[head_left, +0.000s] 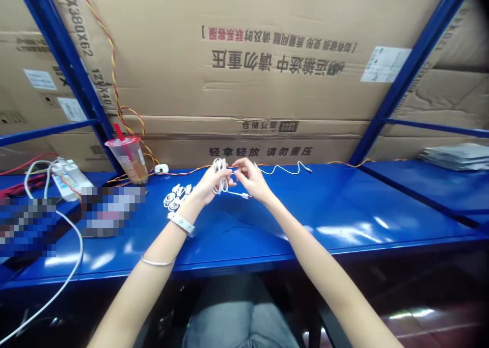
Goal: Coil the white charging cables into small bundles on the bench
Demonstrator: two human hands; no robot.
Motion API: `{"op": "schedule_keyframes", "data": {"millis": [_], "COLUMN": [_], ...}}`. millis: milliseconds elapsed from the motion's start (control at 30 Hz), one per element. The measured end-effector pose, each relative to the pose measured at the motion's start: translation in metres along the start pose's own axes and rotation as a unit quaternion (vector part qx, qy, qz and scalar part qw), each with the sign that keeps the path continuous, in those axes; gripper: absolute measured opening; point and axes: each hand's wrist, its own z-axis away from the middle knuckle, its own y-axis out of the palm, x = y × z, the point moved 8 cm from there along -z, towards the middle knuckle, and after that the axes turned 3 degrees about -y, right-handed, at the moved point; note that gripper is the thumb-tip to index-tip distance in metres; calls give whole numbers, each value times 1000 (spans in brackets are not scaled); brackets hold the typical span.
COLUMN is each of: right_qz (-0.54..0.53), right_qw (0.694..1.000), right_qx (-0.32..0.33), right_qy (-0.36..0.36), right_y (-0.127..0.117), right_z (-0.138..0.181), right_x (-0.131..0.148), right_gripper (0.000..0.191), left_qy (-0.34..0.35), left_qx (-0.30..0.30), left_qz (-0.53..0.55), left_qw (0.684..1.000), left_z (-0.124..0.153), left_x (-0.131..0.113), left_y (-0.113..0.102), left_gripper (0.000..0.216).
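A white charging cable [219, 170] is looped in a coil around the fingers of my left hand [208, 184], whose thumb presses on the loops. One plug end [245, 195] of the cable sticks out below the coil. My right hand [254, 181] is close beside the left, thumb and forefinger pinched on the cable's strand. The loose tail [284, 171] runs right from behind my right hand along the shelf, ending in a small plug. Left of my left wrist lie several coiled white cables [176, 197] in a bunch.
The blue metal shelf [328, 205] carries a drink cup with red lid [128, 159], a white power strip [69, 179] and a small white device [161, 169]. Large cardboard [237, 98] stands behind. Blue posts [405, 83] frame it. Flat packets [456, 155] are stacked far right.
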Motion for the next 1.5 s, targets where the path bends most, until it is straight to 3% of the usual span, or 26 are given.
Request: {"op": "schedule_keyframes", "data": {"millis": [100,167,333,467,600,700,900,1167,1500], "right_qz": [86,89,93,93,-52,-137,-186,-107,-163], "right_qw": [992,986,978,982,989,982,976,993,982], "right_qx": [78,121,178,162,135,110,78,4,0], "right_qy": [-55,-68,-56,-22,39,73,84,59,91], "right_y": [12,18,27,26,26,26,23,9,18], "right_z": [4,6,10,10,9,9,6,2,5], "right_x": [11,14,11,6,3,2,0,-11,-20], "right_gripper": [22,27,28,11,19,25,31,27,35], "left_qy": [-3,-2,15,43,79,91,2,-9,71], "left_qx": [-55,-78,-71,-80,-111,-82,-6,-69,18], "left_qz": [97,124,188,156,-27,-99,-30,-16,-158], "left_qw": [994,989,979,984,990,988,1000,997,985], "left_z": [-5,-8,-11,-9,-5,-2,-6,-10,-2], "left_x": [0,0,-6,-12,-15,-15,2,10,9], "left_y": [-18,-28,-36,-39,-38,-26,-16,-30,4], "left_gripper": [30,22,18,26,32,30,43,35,48]}}
